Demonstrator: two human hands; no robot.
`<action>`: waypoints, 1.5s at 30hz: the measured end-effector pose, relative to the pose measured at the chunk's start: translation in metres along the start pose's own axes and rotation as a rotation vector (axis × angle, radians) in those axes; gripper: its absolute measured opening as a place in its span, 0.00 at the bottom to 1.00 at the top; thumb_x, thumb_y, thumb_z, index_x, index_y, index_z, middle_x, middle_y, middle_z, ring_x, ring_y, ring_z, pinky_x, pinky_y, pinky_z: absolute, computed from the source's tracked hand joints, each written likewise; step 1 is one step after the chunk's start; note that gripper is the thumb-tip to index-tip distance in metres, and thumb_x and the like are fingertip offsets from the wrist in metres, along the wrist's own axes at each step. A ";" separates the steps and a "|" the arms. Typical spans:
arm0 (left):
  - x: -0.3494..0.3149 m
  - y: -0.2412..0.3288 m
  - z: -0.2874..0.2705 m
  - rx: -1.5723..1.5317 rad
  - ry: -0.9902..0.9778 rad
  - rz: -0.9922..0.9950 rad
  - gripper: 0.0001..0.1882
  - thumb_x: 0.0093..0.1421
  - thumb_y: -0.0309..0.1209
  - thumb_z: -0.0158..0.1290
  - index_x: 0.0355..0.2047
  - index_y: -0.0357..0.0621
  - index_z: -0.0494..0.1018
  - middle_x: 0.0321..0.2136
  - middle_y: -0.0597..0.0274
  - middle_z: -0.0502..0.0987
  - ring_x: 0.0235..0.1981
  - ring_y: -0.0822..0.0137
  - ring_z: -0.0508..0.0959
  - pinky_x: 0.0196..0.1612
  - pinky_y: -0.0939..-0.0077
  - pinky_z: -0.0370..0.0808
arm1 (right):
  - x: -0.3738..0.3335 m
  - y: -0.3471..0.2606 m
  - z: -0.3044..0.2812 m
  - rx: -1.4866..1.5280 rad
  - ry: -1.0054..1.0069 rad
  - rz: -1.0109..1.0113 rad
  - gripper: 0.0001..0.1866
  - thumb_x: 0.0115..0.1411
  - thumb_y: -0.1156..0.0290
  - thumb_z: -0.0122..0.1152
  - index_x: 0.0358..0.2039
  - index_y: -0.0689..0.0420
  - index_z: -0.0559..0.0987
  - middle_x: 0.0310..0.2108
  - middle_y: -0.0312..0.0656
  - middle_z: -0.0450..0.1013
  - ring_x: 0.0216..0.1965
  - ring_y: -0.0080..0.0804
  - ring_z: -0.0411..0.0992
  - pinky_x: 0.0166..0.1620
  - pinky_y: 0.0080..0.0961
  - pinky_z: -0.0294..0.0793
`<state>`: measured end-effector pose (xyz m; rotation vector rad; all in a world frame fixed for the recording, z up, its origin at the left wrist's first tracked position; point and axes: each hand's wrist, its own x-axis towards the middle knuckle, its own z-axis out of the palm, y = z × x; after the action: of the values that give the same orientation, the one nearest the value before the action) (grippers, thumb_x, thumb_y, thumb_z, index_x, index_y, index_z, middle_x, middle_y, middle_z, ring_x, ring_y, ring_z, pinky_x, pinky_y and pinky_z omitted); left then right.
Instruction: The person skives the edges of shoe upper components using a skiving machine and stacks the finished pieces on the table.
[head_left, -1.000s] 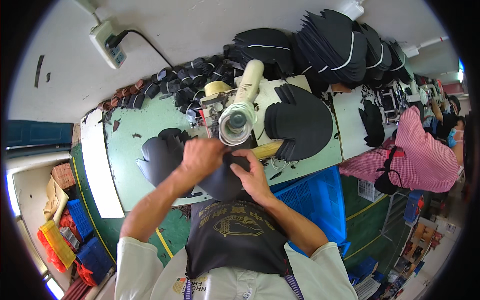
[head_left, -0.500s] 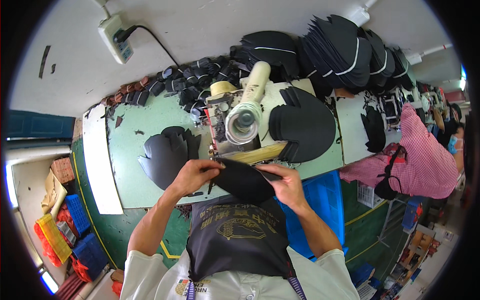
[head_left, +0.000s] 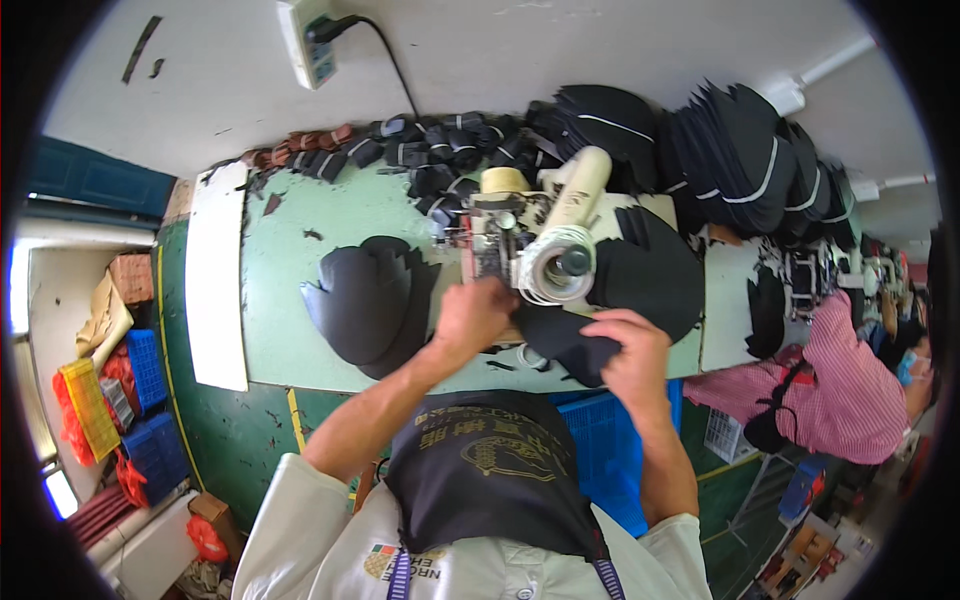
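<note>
Holding a dark panel (head_left: 560, 340) at the sewing machine (head_left: 500, 250), both hands grip it: left hand (head_left: 475, 315), right hand (head_left: 630, 350). Finished-looking panels (head_left: 365, 300) lie on the surface (head_left: 290, 250); more seem left, stacked behind (head_left: 740, 160).

Green worktable (head_left: 300, 250) under black cap panels (head_left: 365, 300)

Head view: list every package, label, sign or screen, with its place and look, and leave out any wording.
Cardboard box: brown, left of the table, above the crates.
Cardboard box: small, brown, on the floor at lower left.
Apron print: gold emblem on the person's black apron.
Shirt patch: small multicoloured square on the white shirt.
No screens or signs.
</note>
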<state>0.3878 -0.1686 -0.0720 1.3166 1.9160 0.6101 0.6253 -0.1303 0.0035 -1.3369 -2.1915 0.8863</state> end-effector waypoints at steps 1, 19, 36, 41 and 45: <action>-0.006 0.000 0.005 0.022 0.043 0.011 0.10 0.59 0.37 0.62 0.34 0.43 0.83 0.26 0.50 0.84 0.29 0.51 0.85 0.37 0.58 0.80 | 0.000 -0.003 -0.017 0.014 0.022 0.018 0.17 0.42 0.83 0.56 0.33 0.58 0.86 0.38 0.48 0.82 0.38 0.47 0.82 0.46 0.31 0.80; -0.017 -0.104 -0.145 0.453 -0.242 0.052 0.16 0.47 0.25 0.70 0.30 0.40 0.71 0.30 0.53 0.77 0.35 0.47 0.78 0.40 0.55 0.73 | -0.061 -0.020 0.075 0.312 -0.001 -0.143 0.18 0.55 0.86 0.57 0.44 0.56 0.85 0.49 0.44 0.79 0.51 0.49 0.77 0.57 0.38 0.75; 0.030 0.004 -0.086 0.457 -0.493 0.278 0.11 0.59 0.41 0.60 0.36 0.53 0.85 0.31 0.54 0.84 0.36 0.50 0.84 0.41 0.54 0.79 | -0.028 -0.026 0.135 1.320 -0.253 0.744 0.18 0.67 0.76 0.60 0.57 0.51 0.77 0.33 0.26 0.74 0.37 0.14 0.71 0.41 0.19 0.74; 0.001 0.007 -0.031 0.441 -0.028 0.551 0.08 0.60 0.35 0.60 0.28 0.44 0.79 0.23 0.54 0.80 0.24 0.48 0.81 0.27 0.54 0.77 | -0.025 0.001 0.127 1.085 -0.065 0.602 0.20 0.65 0.76 0.64 0.56 0.54 0.74 0.35 0.32 0.75 0.38 0.17 0.73 0.41 0.20 0.73; -0.019 -0.003 -0.012 0.288 0.068 0.508 0.08 0.61 0.36 0.61 0.30 0.46 0.81 0.24 0.54 0.81 0.23 0.50 0.81 0.28 0.57 0.77 | -0.036 0.008 0.100 0.855 0.125 0.421 0.31 0.60 0.77 0.67 0.63 0.59 0.68 0.57 0.46 0.73 0.54 0.33 0.76 0.51 0.31 0.76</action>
<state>0.3807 -0.1876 -0.0608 2.0207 1.7698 0.6433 0.5823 -0.1897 -0.0733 -1.3315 -1.1764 1.5945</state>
